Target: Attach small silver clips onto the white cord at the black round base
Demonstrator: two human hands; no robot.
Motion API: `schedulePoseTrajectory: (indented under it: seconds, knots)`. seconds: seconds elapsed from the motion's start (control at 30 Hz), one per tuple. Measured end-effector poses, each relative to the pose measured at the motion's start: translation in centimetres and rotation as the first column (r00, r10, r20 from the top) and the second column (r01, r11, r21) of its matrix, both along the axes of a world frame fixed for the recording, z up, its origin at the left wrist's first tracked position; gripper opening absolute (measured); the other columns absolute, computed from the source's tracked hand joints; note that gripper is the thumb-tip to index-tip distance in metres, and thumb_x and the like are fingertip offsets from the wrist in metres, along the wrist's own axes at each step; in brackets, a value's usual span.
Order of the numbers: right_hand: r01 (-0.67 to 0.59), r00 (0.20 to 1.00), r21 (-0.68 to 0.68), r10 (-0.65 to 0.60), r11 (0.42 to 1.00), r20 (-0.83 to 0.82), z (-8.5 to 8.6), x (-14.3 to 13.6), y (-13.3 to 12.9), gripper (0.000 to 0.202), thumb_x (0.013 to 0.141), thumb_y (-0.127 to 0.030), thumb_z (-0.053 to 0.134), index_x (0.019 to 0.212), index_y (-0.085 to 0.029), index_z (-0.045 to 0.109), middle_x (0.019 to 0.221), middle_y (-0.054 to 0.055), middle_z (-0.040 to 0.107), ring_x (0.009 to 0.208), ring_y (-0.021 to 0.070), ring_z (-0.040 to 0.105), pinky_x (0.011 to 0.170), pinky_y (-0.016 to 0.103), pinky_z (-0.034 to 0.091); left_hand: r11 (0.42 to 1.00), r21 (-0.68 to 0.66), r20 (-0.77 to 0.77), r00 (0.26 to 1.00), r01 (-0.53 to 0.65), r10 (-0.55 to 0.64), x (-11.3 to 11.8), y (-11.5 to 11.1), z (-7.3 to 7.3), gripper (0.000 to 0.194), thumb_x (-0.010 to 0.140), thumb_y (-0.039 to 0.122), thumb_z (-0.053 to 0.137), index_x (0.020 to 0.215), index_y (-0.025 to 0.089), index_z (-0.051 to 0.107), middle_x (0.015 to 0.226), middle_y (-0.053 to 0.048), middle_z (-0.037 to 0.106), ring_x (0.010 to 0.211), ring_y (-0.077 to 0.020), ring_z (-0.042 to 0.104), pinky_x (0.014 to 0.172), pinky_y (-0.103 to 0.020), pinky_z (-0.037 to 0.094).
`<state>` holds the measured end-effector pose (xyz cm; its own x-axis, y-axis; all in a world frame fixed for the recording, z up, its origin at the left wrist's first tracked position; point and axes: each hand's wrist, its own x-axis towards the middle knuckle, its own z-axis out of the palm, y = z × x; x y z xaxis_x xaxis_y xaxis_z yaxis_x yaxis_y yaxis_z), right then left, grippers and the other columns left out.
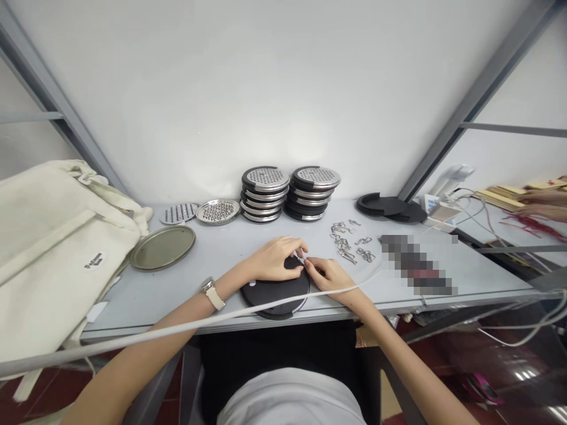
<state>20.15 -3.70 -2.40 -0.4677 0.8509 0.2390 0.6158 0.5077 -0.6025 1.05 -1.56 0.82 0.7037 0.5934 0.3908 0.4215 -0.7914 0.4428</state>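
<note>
A round black disc [277, 292], which looks like the underside of a grater with a black rim, lies near the table's front edge. My left hand [279, 260] rests over its far part, thumb and fingers curled in to a small metal clip [300, 260] by the disc's edge. From the other side my right hand [330, 276] pinches at the same spot; the fingers hide most of the clip. Just beyond, to the right, lie several loose metal clips [341, 242]. Behind stand two stacks of round graters, a left stack [264, 198] and a right stack [312, 195].
Left of the stacks lie perforated metal grater plates [218, 211] and a round metal lid [163, 248]. A cream bag [57, 254] covers the left end. Black holders [390, 206] sit back right. A white cable [221, 320] crosses the foreground. Another person's hands [544, 203] show far right.
</note>
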Motion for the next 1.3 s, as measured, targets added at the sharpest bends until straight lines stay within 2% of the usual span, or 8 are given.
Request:
schedulePoseTrajectory:
  seconds: [0.47, 1.3]
  knots:
    - [0.008, 1.000, -0.002, -0.008, 1.000, 0.002, -0.07, -0.05, 0.02, 0.035, 0.093, -0.032, 0.034, 0.064, -0.018, 0.047, 0.056, -0.002, 0.050, 0.050, 0.0099, 0.043, 0.050, 0.023, 0.028, 0.992, -0.117, 0.062, 0.998, 0.037, -0.030, -0.20, 0.31, -0.27, 0.038, 0.073, 0.014, 0.060, 0.109, 0.020, 0.049, 0.089, -0.001, 0.058, 0.081, -0.0145, 0.057, 0.077, -0.028, 0.046]
    - [0.011, 0.996, -0.016, -0.012, 1.000, -0.085, -0.44, 0.10, 0.31, 0.034, 0.094, -0.034, 0.034, 0.067, -0.017, 0.047, 0.058, -0.002, 0.048, 0.052, 0.0097, 0.041, 0.052, 0.023, 0.029, 0.992, -0.118, 0.064, 0.998, 0.033, -0.026, -0.22, 0.33, -0.36, 0.040, 0.071, 0.014, 0.060, 0.109, 0.020, 0.049, 0.085, 0.000, 0.056, 0.079, -0.0133, 0.055, 0.075, -0.026, 0.045]
